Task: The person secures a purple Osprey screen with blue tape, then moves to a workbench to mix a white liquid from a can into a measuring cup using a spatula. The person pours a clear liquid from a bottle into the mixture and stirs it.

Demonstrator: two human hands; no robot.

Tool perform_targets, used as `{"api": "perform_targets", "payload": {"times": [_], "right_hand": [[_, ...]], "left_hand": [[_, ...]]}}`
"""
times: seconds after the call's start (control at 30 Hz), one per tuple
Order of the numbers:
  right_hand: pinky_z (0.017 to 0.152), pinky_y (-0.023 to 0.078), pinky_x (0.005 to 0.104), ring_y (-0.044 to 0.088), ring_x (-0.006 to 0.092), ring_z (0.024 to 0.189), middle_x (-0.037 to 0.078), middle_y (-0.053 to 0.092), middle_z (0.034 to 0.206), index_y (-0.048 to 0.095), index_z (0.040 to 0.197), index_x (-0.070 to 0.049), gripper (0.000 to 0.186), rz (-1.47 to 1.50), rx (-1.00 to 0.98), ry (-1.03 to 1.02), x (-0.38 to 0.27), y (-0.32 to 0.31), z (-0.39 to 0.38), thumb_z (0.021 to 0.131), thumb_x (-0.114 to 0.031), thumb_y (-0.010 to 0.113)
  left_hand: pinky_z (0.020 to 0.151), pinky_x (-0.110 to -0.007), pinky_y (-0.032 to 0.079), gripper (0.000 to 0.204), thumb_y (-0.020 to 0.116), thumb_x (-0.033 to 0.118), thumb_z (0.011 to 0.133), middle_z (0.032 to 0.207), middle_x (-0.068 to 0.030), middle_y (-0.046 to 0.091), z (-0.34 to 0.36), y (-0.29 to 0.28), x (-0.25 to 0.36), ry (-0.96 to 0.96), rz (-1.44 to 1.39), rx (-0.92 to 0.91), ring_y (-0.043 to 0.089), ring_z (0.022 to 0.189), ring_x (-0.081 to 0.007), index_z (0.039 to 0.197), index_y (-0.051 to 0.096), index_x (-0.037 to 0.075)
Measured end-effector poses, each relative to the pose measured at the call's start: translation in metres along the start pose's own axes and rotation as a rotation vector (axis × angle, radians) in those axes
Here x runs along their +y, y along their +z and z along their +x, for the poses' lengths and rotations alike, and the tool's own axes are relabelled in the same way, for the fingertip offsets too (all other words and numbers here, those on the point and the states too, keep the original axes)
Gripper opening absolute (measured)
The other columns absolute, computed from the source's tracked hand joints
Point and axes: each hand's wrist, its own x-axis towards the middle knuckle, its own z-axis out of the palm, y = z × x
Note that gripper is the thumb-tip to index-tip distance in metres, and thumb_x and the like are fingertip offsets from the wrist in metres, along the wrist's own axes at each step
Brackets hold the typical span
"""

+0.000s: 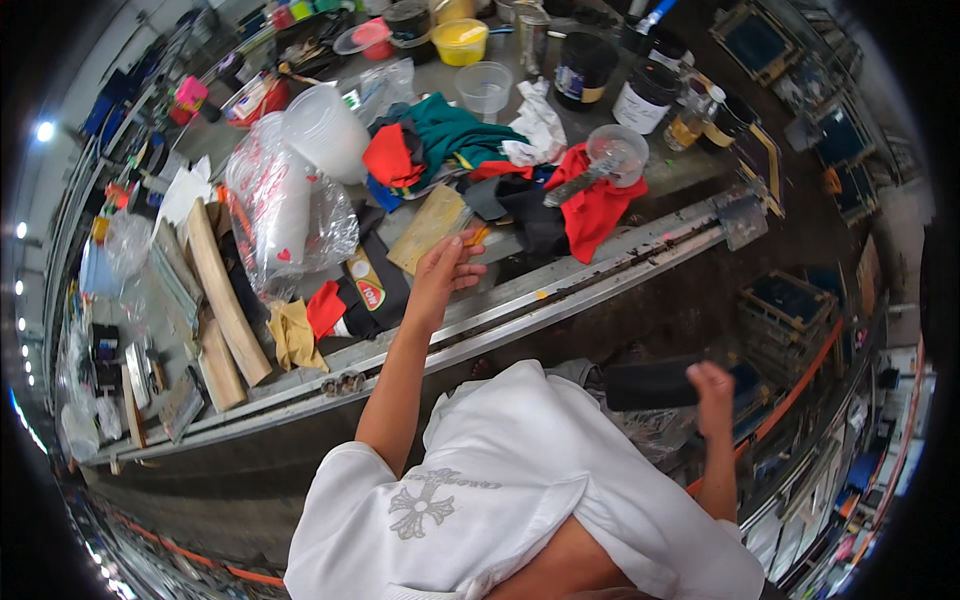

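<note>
My left hand (447, 272) reaches over the near edge of the cluttered table, fingers loosely bent and apart, with nothing visible in its grasp. Beside its fingertips lie a yellowish flat slab (430, 228) and a small orange piece (481, 235). Down at my right side, my right hand (712, 392) is closed at the end of a black oblong slab (652, 385); motion blurs it and its exact kind is unclear. Red cloth (597, 215) and black cloth (533, 218) lie beyond the left hand, a clear cup with a dark-stained handle-like piece (617, 155) resting on the red one.
Plastic-wrapped white cups (280, 210), wooden strips (228, 290) and a tan cloth (297, 335) crowd the table's left. Dark jars (585, 72), a yellow tub (460, 42) and a small bottle (693, 120) stand farther back. A metal rail (560, 292) runs along the front edge. Stacked frames (790, 305) stand at right.
</note>
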Motion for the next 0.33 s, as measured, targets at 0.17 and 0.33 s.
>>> {"api": "perform_targets", "payload": {"times": [0.17,0.33], "right_hand": [[0.087,0.057,0.0357,0.069,0.0246,0.102,0.014,0.065,0.122,0.054,0.125,-0.002,0.038,1.049,0.072,-0.065,-0.011,-0.032,0.013,0.09,-0.008,0.067],[0.084,0.061,0.0504,0.061,0.0403,0.121,0.019,0.052,0.144,0.028,0.154,-0.014,0.082,0.873,-0.382,-0.235,-0.011,-0.017,0.073,0.088,-0.02,0.075]], "left_hand": [[0.074,-0.03,0.054,0.058,0.052,0.044,0.103,0.116,-0.011,0.067,0.037,0.06,0.024,-0.054,0.112,-0.094,0.066,0.082,-0.0165,0.147,0.046,0.007],[0.066,-0.027,0.051,0.077,0.069,0.039,0.094,0.111,-0.0108,0.066,0.091,0.099,0.016,0.08,0.557,-0.245,0.064,0.073,-0.0144,0.157,0.031,0.013]]}}
